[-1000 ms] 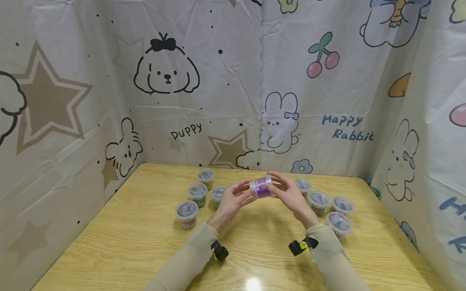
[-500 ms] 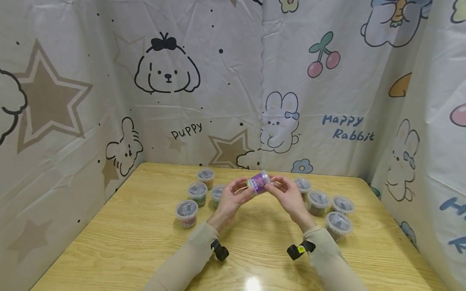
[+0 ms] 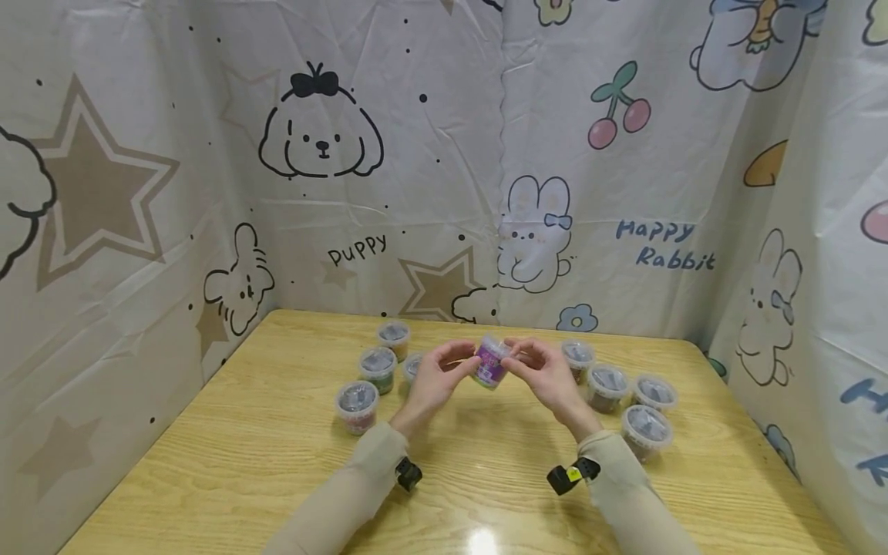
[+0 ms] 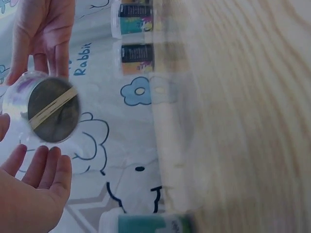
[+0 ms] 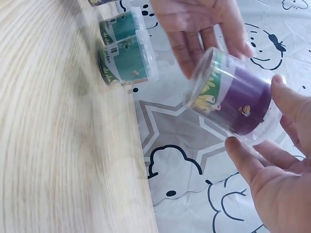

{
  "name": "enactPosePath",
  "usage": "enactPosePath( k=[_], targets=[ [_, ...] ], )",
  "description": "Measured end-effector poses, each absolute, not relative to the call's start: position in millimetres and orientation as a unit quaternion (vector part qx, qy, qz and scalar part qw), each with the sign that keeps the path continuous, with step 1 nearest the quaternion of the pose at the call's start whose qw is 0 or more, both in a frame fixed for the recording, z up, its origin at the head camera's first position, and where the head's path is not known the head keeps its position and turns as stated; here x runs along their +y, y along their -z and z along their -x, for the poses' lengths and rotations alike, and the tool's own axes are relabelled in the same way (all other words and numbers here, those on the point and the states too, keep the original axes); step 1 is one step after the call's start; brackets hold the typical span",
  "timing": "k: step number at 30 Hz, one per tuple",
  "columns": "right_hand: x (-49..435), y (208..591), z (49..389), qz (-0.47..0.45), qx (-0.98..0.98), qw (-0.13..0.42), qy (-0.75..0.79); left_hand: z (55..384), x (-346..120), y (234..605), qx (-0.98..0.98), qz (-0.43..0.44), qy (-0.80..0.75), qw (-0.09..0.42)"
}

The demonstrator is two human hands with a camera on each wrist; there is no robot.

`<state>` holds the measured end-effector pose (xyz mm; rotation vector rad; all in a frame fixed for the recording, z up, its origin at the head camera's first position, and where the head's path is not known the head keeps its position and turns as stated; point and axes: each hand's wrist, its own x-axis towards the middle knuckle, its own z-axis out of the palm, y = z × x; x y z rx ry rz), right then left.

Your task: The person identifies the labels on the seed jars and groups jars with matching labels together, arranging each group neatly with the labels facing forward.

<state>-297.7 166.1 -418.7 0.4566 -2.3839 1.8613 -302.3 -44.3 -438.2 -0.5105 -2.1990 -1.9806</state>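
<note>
Between both hands, above the table, is a clear plastic tub (image 3: pixel 491 364) with a purple label, its lid end tilted up. My left hand (image 3: pixel 435 378) holds it from the left, thumb on the near side. From the other side my right hand (image 3: pixel 549 379) grips it, thumb by the label. In the right wrist view, the right thumb and fingertips (image 5: pixel 233 145) pinch the tub near its lid end. The left wrist view shows the tub's round base (image 4: pixel 53 110), dark with a pale strip across it, and the left fingers (image 4: pixel 36 167) spread just beside it.
Several similar lidded tubs (image 3: pixel 357 407) stand on the left of the wooden table (image 3: pixel 229 432). More tubs (image 3: pixel 647 432) are grouped on the right. A printed cloth (image 3: pixel 444 154) hangs behind the table and along both sides.
The tub has turned from lying nearly sideways, lid to the right, to a more upright tilt with the lid up. Both hands have shifted their fingers around it.
</note>
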Motion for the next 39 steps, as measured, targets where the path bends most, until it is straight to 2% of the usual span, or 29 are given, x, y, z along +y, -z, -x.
enactPosePath(
  k=[6, 15, 24, 33, 39],
  targets=[
    [159.1, 422.6, 298.0, -0.209, -0.779, 0.028, -0.59, 302.3, -52.8, 429.1, -0.744, 0.19, 0.636, 0.069],
    [148.0, 420.2, 294.8, -0.244, -0.784, -0.003, -0.57, 301.8, -78.0, 406.8, -0.81, 0.246, 0.532, -0.022],
    [132.5, 421.9, 294.2, -0.231, -0.8, 0.013, -0.553, 302.6, -96.4, 400.8, -0.822, 0.248, 0.513, -0.002],
    [114.7, 422.8, 292.1, -0.248, -0.812, 0.015, -0.528, 297.6, -120.1, 396.6, -0.833, 0.25, 0.493, -0.022],
    [104.4, 429.6, 290.6, -0.273, -0.814, 0.008, -0.514, 298.0, -136.5, 396.3, -0.847, 0.297, 0.439, -0.034]
  ],
)
